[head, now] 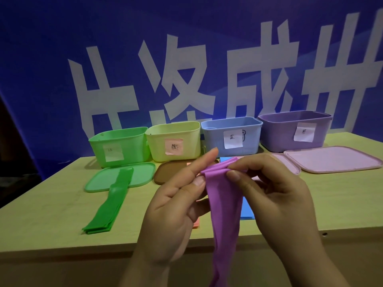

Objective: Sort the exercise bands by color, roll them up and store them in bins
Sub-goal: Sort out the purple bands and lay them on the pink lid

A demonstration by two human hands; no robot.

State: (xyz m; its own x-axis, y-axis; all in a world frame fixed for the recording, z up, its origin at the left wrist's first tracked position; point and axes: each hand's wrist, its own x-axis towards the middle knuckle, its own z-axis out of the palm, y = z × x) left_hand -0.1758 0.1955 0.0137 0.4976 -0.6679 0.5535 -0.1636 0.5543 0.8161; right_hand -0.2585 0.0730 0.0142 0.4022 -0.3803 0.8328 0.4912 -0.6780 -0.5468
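Closest in, the purple band hangs straight down off the near edge of the tabletop, its top end bunched up between both hands and its tail running out of view at the bottom. The left hand pinches the left corner under the thumb with the index finger pointing up and free; the right hand has fingers and thumb curled onto the right side of that top edge. This looks like the start of the roll, and the thing to get right is a flat, square first turn: smooth out the creases at the top, keep both edges level, and let the hanging weight hold the band taut while the fingers walk it over. A skewed first fold would probably cone out sideways. Behind the hands, the green bands lie stacked flat, their far end resting on the green lid; a blue band and a sliver of pink band peek out, mostly hidden. Further back stand four open bins in a row, and the purple bin, far right with its lid in front, is the likely destination.
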